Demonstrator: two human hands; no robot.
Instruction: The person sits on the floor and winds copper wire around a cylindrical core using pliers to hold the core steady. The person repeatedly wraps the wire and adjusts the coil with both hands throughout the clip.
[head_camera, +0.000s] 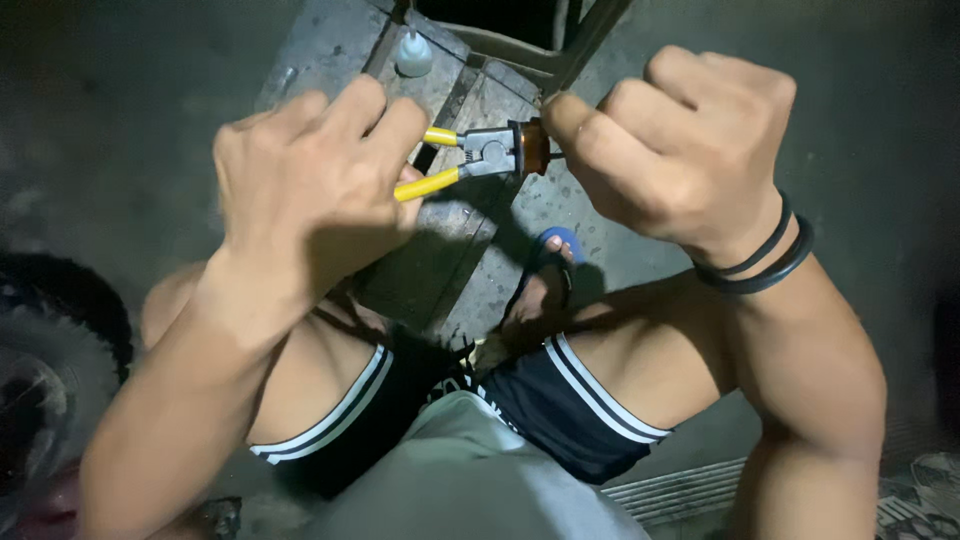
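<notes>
My left hand grips the yellow handles of a pair of pliers. The grey metal jaws point right and bite on a small round orange-brown part. My right hand pinches that same part between thumb and forefinger, right at the plier jaws. Both hands are raised in front of me, above my knees. Two dark bands circle my right wrist.
A worn metal block or bench stands on the floor ahead, with a small white bottle on it. My foot in a blue sandal rests beside it. A dark tyre-like shape lies at left.
</notes>
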